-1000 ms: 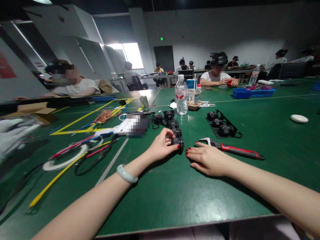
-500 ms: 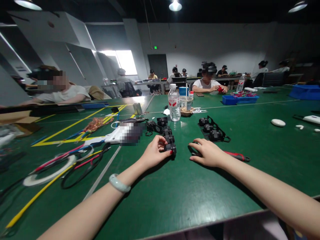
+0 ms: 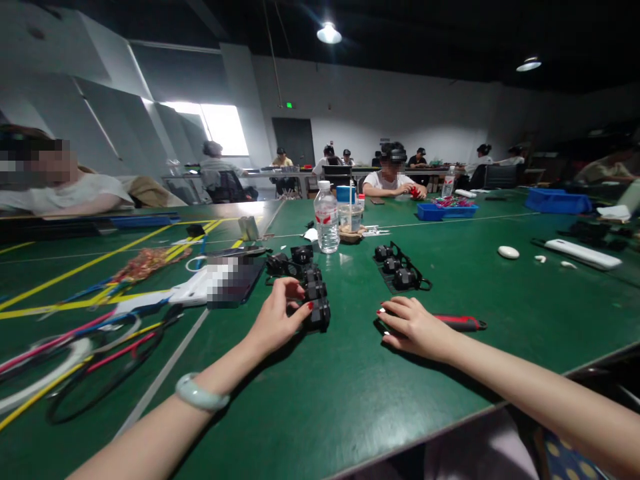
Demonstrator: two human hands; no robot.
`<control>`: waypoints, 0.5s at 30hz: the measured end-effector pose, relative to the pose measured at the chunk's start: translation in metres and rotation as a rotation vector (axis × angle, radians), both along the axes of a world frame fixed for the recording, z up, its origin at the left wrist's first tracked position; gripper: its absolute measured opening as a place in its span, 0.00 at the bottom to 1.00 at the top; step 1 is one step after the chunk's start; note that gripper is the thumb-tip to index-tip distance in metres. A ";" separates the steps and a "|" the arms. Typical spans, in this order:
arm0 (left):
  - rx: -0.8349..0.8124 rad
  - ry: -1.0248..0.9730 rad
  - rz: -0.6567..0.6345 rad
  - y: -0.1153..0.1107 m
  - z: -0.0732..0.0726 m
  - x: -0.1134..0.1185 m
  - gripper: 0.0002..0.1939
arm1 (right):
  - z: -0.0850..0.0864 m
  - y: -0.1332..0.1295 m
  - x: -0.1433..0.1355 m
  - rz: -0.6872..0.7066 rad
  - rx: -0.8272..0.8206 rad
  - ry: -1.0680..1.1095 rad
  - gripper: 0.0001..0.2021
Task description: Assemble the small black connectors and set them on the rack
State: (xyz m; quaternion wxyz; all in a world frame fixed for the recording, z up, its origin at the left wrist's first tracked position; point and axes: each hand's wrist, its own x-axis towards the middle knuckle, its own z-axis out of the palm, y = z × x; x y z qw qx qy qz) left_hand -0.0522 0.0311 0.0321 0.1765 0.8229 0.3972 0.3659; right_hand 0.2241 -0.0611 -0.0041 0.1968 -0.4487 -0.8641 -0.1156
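Note:
My left hand [image 3: 280, 313] is at the left side of a row of black blocky plastic parts [image 3: 317, 312]. Its fingers are curled but apart, and the thumb tip meets or nearly meets the nearest block. Palm down, my right hand [image 3: 413, 325] rests low over the table with fingers spread. A dark edge shows under its fingertips; what it belongs to is hidden. Behind that wrist lies a red and black tool handle [image 3: 463, 323], its other end covered. A second black frame with several blocks [image 3: 400, 267] lies beyond my right hand.
A water bottle [image 3: 328, 223] and a cup with a straw [image 3: 351, 217] stand ahead. Coloured cables [image 3: 120, 350] and a pixelated white-and-dark item [image 3: 220, 283] lie left. A white oval case [image 3: 509, 252] and a blue tray [image 3: 447, 211] are right. Co-workers sit around.
The view has turned right, so things sit further left. My left hand has drawn slightly leftward off the nearest black block. My right hand has shifted a little toward me, away from the second frame.

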 end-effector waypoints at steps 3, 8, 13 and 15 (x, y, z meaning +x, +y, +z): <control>-0.001 -0.037 0.017 0.005 -0.001 -0.002 0.19 | -0.004 -0.010 0.028 -0.082 0.074 0.010 0.20; 0.012 -0.035 0.025 0.007 -0.001 -0.002 0.18 | -0.012 0.000 0.100 -0.306 0.140 0.063 0.18; 0.000 -0.012 0.035 0.009 -0.001 -0.003 0.18 | -0.018 0.023 0.163 -0.481 0.080 0.043 0.18; -0.005 -0.014 0.049 0.010 -0.001 -0.003 0.17 | -0.019 0.032 0.176 -0.513 0.044 0.036 0.17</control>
